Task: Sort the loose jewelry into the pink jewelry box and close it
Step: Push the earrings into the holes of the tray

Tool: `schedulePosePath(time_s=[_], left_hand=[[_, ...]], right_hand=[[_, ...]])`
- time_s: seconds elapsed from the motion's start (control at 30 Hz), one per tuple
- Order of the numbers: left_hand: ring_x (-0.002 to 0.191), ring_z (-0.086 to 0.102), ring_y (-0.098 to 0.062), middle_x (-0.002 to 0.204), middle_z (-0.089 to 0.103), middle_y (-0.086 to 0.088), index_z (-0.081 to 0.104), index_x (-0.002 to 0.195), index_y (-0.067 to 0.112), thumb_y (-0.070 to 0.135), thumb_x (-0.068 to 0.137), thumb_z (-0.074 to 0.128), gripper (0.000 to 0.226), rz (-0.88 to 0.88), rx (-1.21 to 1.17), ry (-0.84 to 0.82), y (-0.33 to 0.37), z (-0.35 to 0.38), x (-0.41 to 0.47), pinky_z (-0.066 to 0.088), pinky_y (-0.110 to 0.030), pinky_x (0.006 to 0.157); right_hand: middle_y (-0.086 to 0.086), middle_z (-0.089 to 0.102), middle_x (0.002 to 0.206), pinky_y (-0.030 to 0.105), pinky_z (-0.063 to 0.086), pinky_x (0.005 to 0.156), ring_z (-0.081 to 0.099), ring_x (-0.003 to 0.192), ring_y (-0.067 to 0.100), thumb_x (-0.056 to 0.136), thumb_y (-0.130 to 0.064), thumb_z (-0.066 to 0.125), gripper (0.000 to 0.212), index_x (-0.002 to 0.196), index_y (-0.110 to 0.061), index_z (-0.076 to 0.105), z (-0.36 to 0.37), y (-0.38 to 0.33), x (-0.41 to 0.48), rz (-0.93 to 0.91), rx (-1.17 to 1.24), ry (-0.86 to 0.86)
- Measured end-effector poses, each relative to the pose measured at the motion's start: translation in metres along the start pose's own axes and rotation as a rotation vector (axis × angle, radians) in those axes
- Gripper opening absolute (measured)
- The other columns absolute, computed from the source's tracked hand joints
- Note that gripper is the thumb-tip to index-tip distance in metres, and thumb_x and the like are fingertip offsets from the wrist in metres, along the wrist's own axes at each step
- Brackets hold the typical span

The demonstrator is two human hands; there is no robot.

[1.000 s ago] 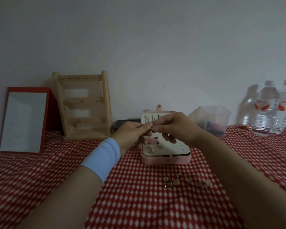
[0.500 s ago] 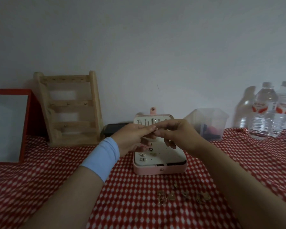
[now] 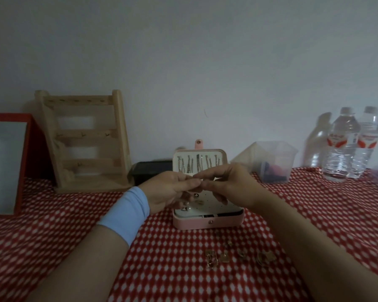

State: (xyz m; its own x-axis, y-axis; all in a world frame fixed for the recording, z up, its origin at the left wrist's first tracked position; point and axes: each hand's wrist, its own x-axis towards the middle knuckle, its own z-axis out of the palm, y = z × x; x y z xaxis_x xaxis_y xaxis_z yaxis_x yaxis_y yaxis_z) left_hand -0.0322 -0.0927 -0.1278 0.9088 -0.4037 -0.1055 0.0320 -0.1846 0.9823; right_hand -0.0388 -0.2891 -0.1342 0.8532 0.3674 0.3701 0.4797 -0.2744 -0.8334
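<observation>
- My pink, rounded-corner leatherette jewelry box (image 3: 207,223) sits on the desk under a red cloth with white dots (image 3: 52,232), right in front of me. Its lid (image 3: 200,163) stands upright at the back.
- Done so far, as I judge it: a row of thin chains hangs inside the lid. A few small studs (image 3: 196,195) sit on the white perforated panel in the base, and most of its holes look unfilled.
- Left to do: a scatter of small gold-coloured loose pieces (image 3: 238,256) lies on the cloth just in front of the box, apart from it. They are too small and dim to tell type from type. After those, the lid has to come down and the snap tab fasten. I would put myself somewhere near the middle.
- My left hand (image 3: 172,188), with a pale blue wristband, and my right hand (image 3: 231,186) meet above the box.
- The fingers (image 3: 192,184) of both are curled tip to tip as if pinching something tiny, but I cannot tell whether a piece is between them.
</observation>
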Motion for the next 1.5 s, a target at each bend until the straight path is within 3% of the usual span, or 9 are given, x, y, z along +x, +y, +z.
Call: schedulePosePath(time_s=[0.1, 0.27, 0.4, 0.57, 0.73, 1.0, 1.17, 1.33, 1.5], left_hand=[[0.06, 0.055, -0.008, 0.075, 0.066, 0.002, 0.067, 0.102, 0.011, 0.028, 0.092, 0.064, 0.02, -0.018, 0.009, 0.007, -0.001, 0.002, 0.0, 0.039, -0.016, 0.044], [0.066, 0.058, -0.01, 0.087, 0.068, -0.002, 0.06, 0.123, 0.016, 0.033, 0.1, 0.053, 0.03, -0.012, -0.108, -0.059, 0.0, -0.003, 0.001, 0.04, -0.017, 0.043], [0.062, 0.061, -0.008, 0.083, 0.069, -0.001, 0.064, 0.115, 0.005, 0.013, 0.098, 0.055, 0.021, 0.015, -0.034, -0.046, 0.0, -0.004, -0.002, 0.042, -0.016, 0.043], [0.059, 0.06, -0.009, 0.081, 0.071, -0.002, 0.068, 0.104, 0.006, 0.015, 0.096, 0.06, 0.015, 0.088, 0.059, 0.049, 0.001, -0.003, 0.0, 0.041, -0.017, 0.044], [0.06, 0.06, -0.009, 0.079, 0.072, -0.001, 0.07, 0.099, 0.009, 0.017, 0.095, 0.062, 0.012, 0.113, 0.164, 0.062, 0.004, -0.003, -0.001, 0.042, -0.019, 0.047], [0.066, 0.066, -0.009, 0.075, 0.075, 0.004, 0.074, 0.084, 0.019, 0.019, 0.091, 0.068, 0.008, 0.187, 0.517, 0.126, 0.008, -0.002, -0.001, 0.044, -0.013, 0.048], [0.07, 0.068, -0.01, 0.075, 0.074, 0.011, 0.074, 0.079, 0.027, 0.017, 0.088, 0.071, 0.014, 0.233, 0.596, 0.122, 0.004, -0.003, 0.003, 0.056, -0.021, 0.07], [0.087, 0.066, -0.002, 0.091, 0.072, 0.012, 0.076, 0.086, 0.027, 0.021, 0.081, 0.077, 0.007, 0.271, 0.704, 0.23, -0.002, -0.013, 0.006, 0.053, -0.023, 0.086], [0.084, 0.059, 0.007, 0.093, 0.069, 0.018, 0.078, 0.093, 0.027, 0.021, 0.084, 0.073, 0.011, 0.242, 0.853, 0.151, -0.004, -0.015, 0.001, 0.042, -0.007, 0.072]], right_hand=[[0.007, 0.075, 0.078, 0.025, 0.05, 0.047, 0.056, 0.05, 0.014, 0.088, -0.009, 0.073, 0.013, 0.098, -0.015, 0.078, 0.001, -0.002, -0.004, -0.016, -0.047, 0.003], [-0.007, 0.066, 0.059, 0.02, 0.047, 0.044, 0.053, 0.045, 0.006, 0.084, -0.012, 0.079, 0.008, 0.091, -0.013, 0.077, -0.001, -0.006, -0.006, 0.001, -0.086, 0.103], [-0.005, 0.071, 0.067, 0.021, 0.048, 0.045, 0.055, 0.046, 0.006, 0.081, -0.013, 0.082, 0.01, 0.089, -0.014, 0.078, 0.001, -0.007, -0.006, 0.005, -0.107, 0.138], [-0.008, 0.072, 0.068, 0.026, 0.054, 0.049, 0.06, 0.049, 0.005, 0.083, -0.01, 0.08, 0.015, 0.094, -0.02, 0.076, 0.002, -0.011, -0.005, 0.007, -0.108, 0.128], [-0.014, 0.071, 0.062, 0.026, 0.054, 0.049, 0.059, 0.048, 0.003, 0.086, -0.006, 0.076, 0.012, 0.096, -0.013, 0.078, -0.001, -0.016, -0.007, 0.005, -0.12, 0.1], [-0.023, 0.065, 0.054, 0.016, 0.048, 0.047, 0.055, 0.042, 0.001, 0.088, -0.01, 0.075, 0.014, 0.098, -0.018, 0.078, -0.002, -0.018, -0.008, 0.068, -0.267, 0.047], [-0.025, 0.07, 0.067, 0.02, 0.054, 0.048, 0.057, 0.048, 0.0, 0.084, -0.011, 0.079, 0.019, 0.098, -0.025, 0.079, 0.002, -0.014, -0.007, 0.111, -0.327, 0.052], [-0.039, 0.058, 0.055, 0.005, 0.045, 0.055, 0.058, 0.057, -0.013, 0.084, -0.015, 0.08, 0.016, 0.097, -0.024, 0.081, 0.004, -0.014, -0.006, 0.102, -0.49, -0.02], [-0.044, 0.055, 0.059, 0.003, 0.042, 0.059, 0.055, 0.065, -0.019, 0.085, -0.017, 0.079, 0.017, 0.097, -0.027, 0.081, 0.007, -0.015, -0.008, 0.073, -0.586, -0.112]])
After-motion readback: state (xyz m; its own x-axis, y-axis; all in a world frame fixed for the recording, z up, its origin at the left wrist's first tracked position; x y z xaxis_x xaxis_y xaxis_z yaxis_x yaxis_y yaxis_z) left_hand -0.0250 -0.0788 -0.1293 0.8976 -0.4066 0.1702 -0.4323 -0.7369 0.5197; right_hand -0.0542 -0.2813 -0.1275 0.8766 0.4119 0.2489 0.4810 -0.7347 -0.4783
